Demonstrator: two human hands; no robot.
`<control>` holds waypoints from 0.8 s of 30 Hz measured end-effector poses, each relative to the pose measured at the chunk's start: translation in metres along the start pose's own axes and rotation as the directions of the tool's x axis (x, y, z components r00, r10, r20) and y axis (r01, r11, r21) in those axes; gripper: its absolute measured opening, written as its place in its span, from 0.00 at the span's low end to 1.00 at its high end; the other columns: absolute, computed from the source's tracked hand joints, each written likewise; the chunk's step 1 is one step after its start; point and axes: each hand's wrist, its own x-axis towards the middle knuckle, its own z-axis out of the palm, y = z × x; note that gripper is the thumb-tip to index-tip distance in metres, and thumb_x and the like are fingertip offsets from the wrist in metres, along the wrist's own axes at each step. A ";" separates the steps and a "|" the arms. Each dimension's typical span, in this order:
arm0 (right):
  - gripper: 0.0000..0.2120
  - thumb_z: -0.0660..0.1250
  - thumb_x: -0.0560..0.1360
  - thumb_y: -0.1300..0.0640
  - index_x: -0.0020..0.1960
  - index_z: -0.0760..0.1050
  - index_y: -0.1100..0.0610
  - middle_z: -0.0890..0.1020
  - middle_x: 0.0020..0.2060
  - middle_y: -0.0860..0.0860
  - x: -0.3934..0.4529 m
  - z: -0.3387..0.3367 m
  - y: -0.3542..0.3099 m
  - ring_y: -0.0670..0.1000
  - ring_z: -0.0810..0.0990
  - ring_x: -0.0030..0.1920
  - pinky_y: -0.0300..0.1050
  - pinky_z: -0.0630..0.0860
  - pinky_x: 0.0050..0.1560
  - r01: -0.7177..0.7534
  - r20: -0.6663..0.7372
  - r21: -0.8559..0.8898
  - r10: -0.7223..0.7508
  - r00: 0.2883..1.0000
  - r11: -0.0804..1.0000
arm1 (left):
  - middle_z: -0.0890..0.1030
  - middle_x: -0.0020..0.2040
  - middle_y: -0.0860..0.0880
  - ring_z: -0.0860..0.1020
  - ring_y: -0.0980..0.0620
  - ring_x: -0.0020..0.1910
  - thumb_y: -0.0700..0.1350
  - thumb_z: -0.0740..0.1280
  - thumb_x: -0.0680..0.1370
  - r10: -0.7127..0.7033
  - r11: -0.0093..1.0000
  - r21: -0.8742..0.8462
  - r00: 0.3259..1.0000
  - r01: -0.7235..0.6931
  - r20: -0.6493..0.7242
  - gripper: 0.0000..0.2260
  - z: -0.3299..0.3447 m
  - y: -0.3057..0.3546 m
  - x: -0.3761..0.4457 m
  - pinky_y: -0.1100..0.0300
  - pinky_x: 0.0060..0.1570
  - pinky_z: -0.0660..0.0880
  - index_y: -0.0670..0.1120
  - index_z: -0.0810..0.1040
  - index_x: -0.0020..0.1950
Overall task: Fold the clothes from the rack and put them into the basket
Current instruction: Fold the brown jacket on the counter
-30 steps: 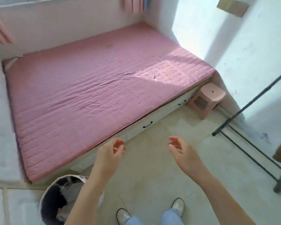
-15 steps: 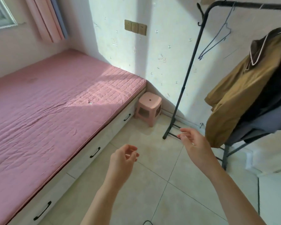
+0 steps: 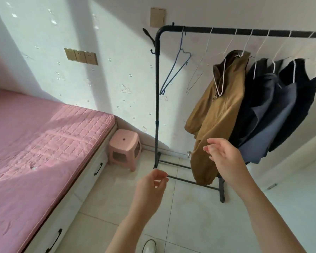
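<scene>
A black clothes rack [image 3: 156, 99] stands against the wall at the right. On it hang a brown jacket [image 3: 215, 114], a grey-blue garment [image 3: 274, 117] and dark garments [image 3: 303, 99], all on white hangers. An empty blue hanger [image 3: 175, 70] hangs near the rack's left end. My right hand [image 3: 224, 157] is raised in front of the brown jacket's lower part, fingers loosely curled, holding nothing. My left hand [image 3: 150, 189] hovers lower and to the left over the floor, also empty. The basket is out of view.
A bed with a pink quilted mattress [image 3: 44, 143] and white drawers [image 3: 77, 196] fills the left. A small pink stool [image 3: 124, 148] stands between the bed and the rack. Light tiled floor [image 3: 199, 221] lies in front of the rack. My shoe [image 3: 150, 247] shows at the bottom.
The view has swung right from the bed and basket to the rack. Both hands stay empty, and the right hand has come up in front of the brown jacket.
</scene>
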 end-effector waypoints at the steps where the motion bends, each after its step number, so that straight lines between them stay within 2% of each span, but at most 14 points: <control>1: 0.10 0.60 0.80 0.53 0.59 0.74 0.49 0.82 0.49 0.42 0.015 -0.004 -0.001 0.44 0.80 0.54 0.49 0.77 0.61 -0.009 -0.020 0.007 0.009 1.000 1.000 | 0.82 0.46 0.56 0.80 0.60 0.45 0.44 0.65 0.79 0.020 1.000 -0.003 1.000 -0.020 0.013 0.04 0.003 0.007 0.017 0.71 0.42 0.73 0.52 0.78 0.51; 3: 0.10 0.60 0.80 0.54 0.59 0.75 0.50 0.82 0.49 0.43 0.044 -0.012 -0.001 0.44 0.80 0.54 0.50 0.77 0.61 -0.023 -0.058 0.021 0.024 0.998 1.000 | 0.82 0.47 0.57 0.80 0.60 0.46 0.45 0.65 0.80 0.051 0.999 -0.013 0.997 -0.050 0.051 0.05 0.011 0.022 0.051 0.68 0.43 0.74 0.52 0.78 0.54; 11: 0.11 0.61 0.80 0.56 0.61 0.74 0.53 0.82 0.49 0.45 0.155 -0.055 -0.008 0.46 0.80 0.55 0.53 0.77 0.61 -0.007 -0.216 0.016 0.010 0.976 1.000 | 0.80 0.53 0.60 0.78 0.64 0.49 0.44 0.63 0.80 0.160 0.984 0.041 0.970 -0.171 0.184 0.08 0.052 0.085 0.171 0.75 0.41 0.72 0.54 0.76 0.58; 13: 0.11 0.60 0.80 0.56 0.61 0.74 0.53 0.82 0.49 0.45 0.179 -0.068 -0.009 0.45 0.80 0.55 0.53 0.76 0.61 -0.003 -0.241 0.015 0.007 0.970 1.000 | 0.79 0.54 0.60 0.78 0.62 0.51 0.44 0.63 0.80 0.173 0.982 0.041 0.962 -0.186 0.210 0.09 0.067 0.101 0.191 0.76 0.39 0.71 0.54 0.75 0.59; 15: 0.11 0.60 0.80 0.56 0.61 0.74 0.52 0.82 0.50 0.46 0.204 -0.081 -0.006 0.46 0.80 0.55 0.52 0.76 0.61 -0.006 -0.269 0.011 0.009 0.963 1.000 | 0.78 0.56 0.59 0.77 0.60 0.53 0.45 0.62 0.81 0.184 0.980 0.027 0.958 -0.195 0.221 0.09 0.087 0.117 0.211 0.74 0.44 0.73 0.56 0.74 0.59; 17: 0.12 0.61 0.80 0.55 0.62 0.74 0.52 0.81 0.53 0.47 0.232 -0.096 -0.002 0.47 0.79 0.57 0.51 0.76 0.61 -0.003 -0.311 0.000 0.003 0.950 1.000 | 0.78 0.57 0.60 0.77 0.60 0.56 0.46 0.63 0.81 0.206 0.975 0.029 0.951 -0.219 0.232 0.10 0.109 0.133 0.230 0.67 0.53 0.75 0.56 0.74 0.61; 19: 0.14 0.61 0.80 0.54 0.65 0.74 0.53 0.80 0.56 0.47 0.258 -0.111 0.001 0.46 0.78 0.57 0.44 0.76 0.59 -0.004 -0.345 0.002 0.004 0.938 1.000 | 0.76 0.58 0.60 0.76 0.58 0.59 0.47 0.63 0.80 0.244 0.966 0.022 0.942 -0.256 0.232 0.12 0.130 0.151 0.246 0.64 0.58 0.74 0.57 0.72 0.63; 21: 0.16 0.61 0.80 0.55 0.67 0.72 0.55 0.79 0.58 0.47 0.282 -0.121 0.001 0.43 0.76 0.57 0.31 0.71 0.52 -0.013 -0.355 -0.001 0.012 0.935 1.000 | 0.75 0.62 0.59 0.74 0.57 0.61 0.48 0.62 0.80 0.293 0.952 0.018 0.930 -0.304 0.221 0.15 0.147 0.168 0.257 0.64 0.59 0.72 0.57 0.70 0.67; 22: 0.17 0.61 0.80 0.56 0.68 0.71 0.55 0.78 0.60 0.48 0.298 -0.129 0.003 0.41 0.75 0.56 0.28 0.68 0.49 -0.020 -0.355 0.005 0.020 0.935 1.000 | 0.75 0.64 0.59 0.73 0.57 0.63 0.48 0.62 0.81 0.313 0.946 0.022 0.926 -0.325 0.210 0.16 0.159 0.180 0.267 0.64 0.59 0.70 0.57 0.68 0.69; 24: 0.20 0.61 0.80 0.57 0.71 0.67 0.57 0.76 0.63 0.50 0.322 -0.138 0.003 0.42 0.73 0.56 0.29 0.67 0.49 -0.035 -0.345 0.015 0.038 0.938 0.999 | 0.73 0.67 0.58 0.72 0.56 0.65 0.49 0.61 0.81 0.335 0.937 0.037 0.923 -0.347 0.192 0.19 0.177 0.196 0.282 0.65 0.59 0.67 0.56 0.65 0.72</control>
